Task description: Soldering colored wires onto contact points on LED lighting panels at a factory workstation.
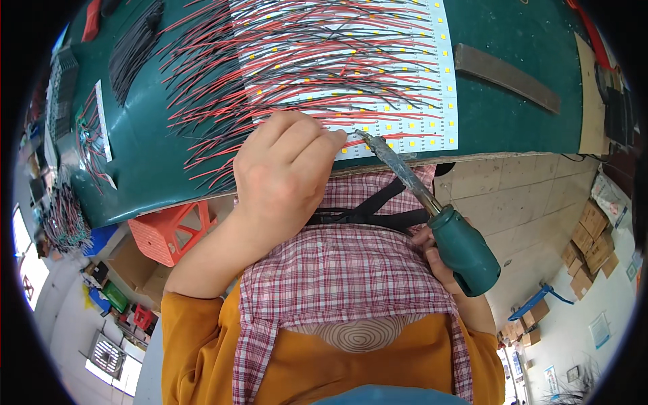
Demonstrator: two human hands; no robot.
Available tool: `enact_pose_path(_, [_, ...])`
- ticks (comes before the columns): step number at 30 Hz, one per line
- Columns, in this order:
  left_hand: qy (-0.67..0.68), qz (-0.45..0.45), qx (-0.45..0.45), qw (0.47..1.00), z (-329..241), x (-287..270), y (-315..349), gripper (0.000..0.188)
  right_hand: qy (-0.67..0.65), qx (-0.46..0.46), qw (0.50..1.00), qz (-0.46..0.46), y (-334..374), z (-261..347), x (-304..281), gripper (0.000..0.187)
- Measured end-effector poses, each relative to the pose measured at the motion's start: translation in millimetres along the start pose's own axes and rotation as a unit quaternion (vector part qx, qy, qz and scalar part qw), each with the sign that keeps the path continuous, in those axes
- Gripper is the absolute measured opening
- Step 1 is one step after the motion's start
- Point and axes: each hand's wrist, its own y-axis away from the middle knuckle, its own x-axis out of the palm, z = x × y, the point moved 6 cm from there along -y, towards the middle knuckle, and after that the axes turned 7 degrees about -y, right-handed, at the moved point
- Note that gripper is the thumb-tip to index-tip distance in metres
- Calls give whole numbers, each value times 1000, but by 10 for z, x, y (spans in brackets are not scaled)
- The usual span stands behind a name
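Observation:
My left hand (287, 162) is closed in a pinch over the near edge of a white LED board (451, 101) dotted with yellow chips. A thin wire seems to be between its fingertips, mostly hidden by the hand. My right hand (440, 266) grips a soldering iron (466, 250) by its green handle, partly behind it. The iron's crusted metal tip reaches the board just right of the left fingertips. Many red and black wires (209, 88) lie across the board in rows, their loose ends extending past its left side.
On the green tabletop (145, 152) lie a bundle of black wires (135, 50), a narrow wired strip (102, 121) and a flat dark bar (506, 77). The table's front edge runs close to my apron. A red plastic stool (165, 233) stands below left; cardboard boxes (590, 233) are stacked at right.

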Motion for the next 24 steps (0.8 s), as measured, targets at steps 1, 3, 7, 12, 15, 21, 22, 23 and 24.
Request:
enact_pose_path(1, [-7,-2,7,1000,-17,3,-8,25,-1,0,1000,0,1,-8,-2,24])
enact_pose_path(3, [-13,-3,14,1000,-35,8,-5,26,0,19,1000,9,1,-44,12,22])
enact_pose_path(7, [-48,5,22,999,-72,34,12,25,18,218,974,51,-15,-250,79,17])
enact_pose_path(12, [-79,-5,45,996,-128,17,-5,24,40,-14,998,-38,-80,109,-38,14])
enact_pose_path(15, [-82,-2,45,996,-128,23,-14,24,38,-47,997,-51,-66,70,-48,20])
enact_pose_path(21, [-113,-31,83,990,-74,68,27,23,-127,46,980,-144,6,16,-52,20])
enact_pose_path(22, [-120,-24,78,989,-65,61,41,22,-127,40,981,-139,-24,43,-57,20])
enact_pose_path(23, [-128,-18,73,989,-57,38,48,21,-141,33,981,-129,-67,88,-68,17])
enact_pose_path(24, [-108,22,57,992,-71,28,49,21,-156,24,981,-118,-111,124,-73,14])
